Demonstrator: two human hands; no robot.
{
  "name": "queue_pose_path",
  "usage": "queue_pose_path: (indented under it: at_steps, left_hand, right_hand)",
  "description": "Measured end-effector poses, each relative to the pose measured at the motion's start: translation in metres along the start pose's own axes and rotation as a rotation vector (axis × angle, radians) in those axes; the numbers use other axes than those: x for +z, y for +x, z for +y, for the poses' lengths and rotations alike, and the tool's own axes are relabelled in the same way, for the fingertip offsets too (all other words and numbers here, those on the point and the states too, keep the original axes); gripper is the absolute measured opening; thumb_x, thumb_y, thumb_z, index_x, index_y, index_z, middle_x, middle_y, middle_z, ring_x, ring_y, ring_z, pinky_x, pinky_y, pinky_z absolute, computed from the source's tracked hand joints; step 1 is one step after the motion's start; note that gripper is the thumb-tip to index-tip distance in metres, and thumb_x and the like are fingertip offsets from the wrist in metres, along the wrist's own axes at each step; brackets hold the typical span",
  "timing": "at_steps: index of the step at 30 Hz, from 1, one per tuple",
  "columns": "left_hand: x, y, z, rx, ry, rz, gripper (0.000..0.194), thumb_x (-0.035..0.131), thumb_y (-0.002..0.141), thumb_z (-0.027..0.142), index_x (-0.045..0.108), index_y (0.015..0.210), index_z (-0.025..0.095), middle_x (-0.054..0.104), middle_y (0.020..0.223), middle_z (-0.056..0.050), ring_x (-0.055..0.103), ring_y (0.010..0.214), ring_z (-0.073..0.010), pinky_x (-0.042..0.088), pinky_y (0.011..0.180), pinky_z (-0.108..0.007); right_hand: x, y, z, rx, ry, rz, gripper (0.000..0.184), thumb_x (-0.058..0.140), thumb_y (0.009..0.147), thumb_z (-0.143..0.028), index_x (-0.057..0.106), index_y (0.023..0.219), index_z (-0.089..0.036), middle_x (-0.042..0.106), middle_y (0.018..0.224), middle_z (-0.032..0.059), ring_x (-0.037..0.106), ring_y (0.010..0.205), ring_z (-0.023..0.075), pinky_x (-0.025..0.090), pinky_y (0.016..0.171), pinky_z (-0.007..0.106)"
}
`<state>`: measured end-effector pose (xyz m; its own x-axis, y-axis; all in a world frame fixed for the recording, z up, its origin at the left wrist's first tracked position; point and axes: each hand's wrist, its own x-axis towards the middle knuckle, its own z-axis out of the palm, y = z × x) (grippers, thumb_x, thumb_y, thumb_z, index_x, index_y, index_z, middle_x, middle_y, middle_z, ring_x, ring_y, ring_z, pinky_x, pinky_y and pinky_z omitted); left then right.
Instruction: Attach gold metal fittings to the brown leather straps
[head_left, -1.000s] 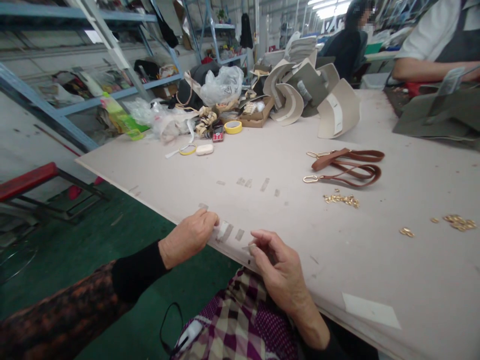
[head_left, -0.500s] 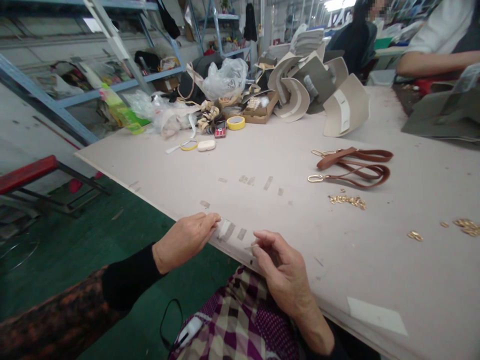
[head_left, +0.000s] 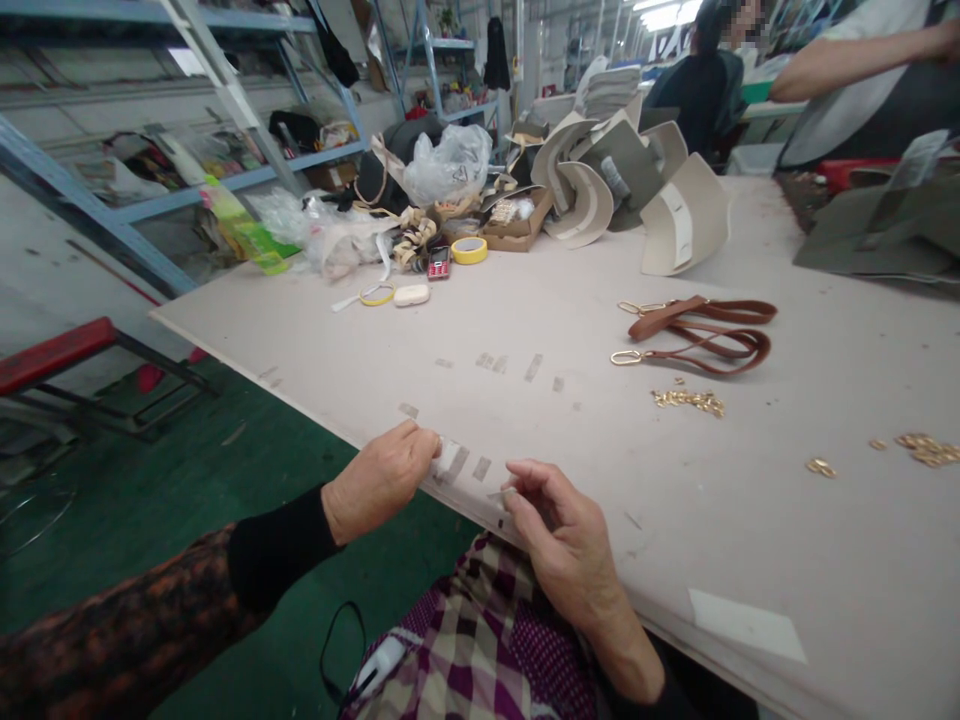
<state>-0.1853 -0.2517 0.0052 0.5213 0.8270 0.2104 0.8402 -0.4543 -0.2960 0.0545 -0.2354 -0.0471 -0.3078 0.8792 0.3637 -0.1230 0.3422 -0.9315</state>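
Observation:
My left hand [head_left: 386, 475] is at the near edge of the table [head_left: 570, 320], its fingers curled closed. Its fingertips touch the end of a whitish translucent patch [head_left: 448, 457] on the surface; whatever may be between them is hidden. To the right, over the same edge, my right hand [head_left: 566, 540] has thumb and index finger brought together around a small pale strip [head_left: 502, 493], with the other fingers loosely bent. Grey tape-like marks [head_left: 482, 468] lie between the two hands.
Brown leather straps [head_left: 697, 330] with gold clasps lie beyond my right hand. Small gold metal pieces [head_left: 690, 402] are piled nearby. Curved grey panels [head_left: 686, 220], yellow tape [head_left: 469, 250] and plastic bags [head_left: 450, 165] stand farther back. Another person's arm [head_left: 862, 65] shows at the upper right.
My left hand has rolled, with its fingers curled in more tightly and its forearm shifted slightly right. My right hand stays nearly in place; the pale strip at its fingertips shows more clearly.

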Motion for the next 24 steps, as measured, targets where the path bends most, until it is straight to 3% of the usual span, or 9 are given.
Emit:
queue_pose_path:
  at_steps: [7,12,17,20,24]
  left_hand:
    - [0.003,-0.005,-0.008,-0.111,-0.25,0.042,0.023,0.039,0.083,-0.002,0.046,0.085,0.019,0.054,0.08,-0.003,0.052,0.077,-0.0203,0.045,0.067,-0.03]
    - [0.005,-0.002,-0.01,-0.155,-0.312,0.047,0.02,0.038,0.085,0.001,0.044,0.083,0.02,0.054,0.079,-0.003,0.052,0.077,-0.0195,0.045,0.071,-0.03]
    - [0.004,0.001,-0.025,-0.232,-0.324,0.087,0.016,0.04,0.086,0.006,0.045,0.081,0.02,0.055,0.079,-0.003,0.054,0.076,-0.0189,0.046,0.071,-0.031]
    - [-0.004,0.004,-0.024,-0.387,-0.424,0.122,0.007,0.047,0.09,0.015,0.048,0.085,0.019,0.058,0.08,-0.002,0.058,0.075,-0.017,0.047,0.07,-0.03]
    - [-0.017,0.011,0.006,-0.622,-0.855,0.13,0.011,0.06,0.088,0.027,0.052,0.086,0.019,0.062,0.08,0.002,0.063,0.073,-0.0131,0.05,0.069,-0.025]
  right_hand:
    - [0.0,0.001,0.001,0.011,0.008,-0.006,0.02,0.057,0.093,-0.019,0.063,0.112,-0.023,0.064,0.088,-0.0013,0.061,0.078,0.012,0.047,0.072,0.022]
    - [0.0,0.001,0.001,0.0,-0.003,-0.003,0.018,0.057,0.094,-0.02,0.063,0.111,-0.022,0.064,0.087,-0.0007,0.06,0.077,0.0122,0.047,0.072,0.022]
    - [0.0,0.0,0.001,0.02,-0.003,-0.004,0.019,0.057,0.094,-0.022,0.063,0.112,-0.02,0.064,0.088,0.0014,0.061,0.077,0.0141,0.048,0.072,0.025]
    - [-0.001,0.0,0.002,0.029,0.023,-0.008,0.02,0.057,0.094,-0.022,0.063,0.113,-0.021,0.064,0.088,0.0014,0.062,0.078,0.0141,0.049,0.073,0.025]
    - [0.0,0.001,0.001,0.065,0.108,-0.003,0.023,0.059,0.092,-0.022,0.061,0.115,-0.021,0.066,0.096,0.0036,0.063,0.083,0.0153,0.052,0.072,0.025]
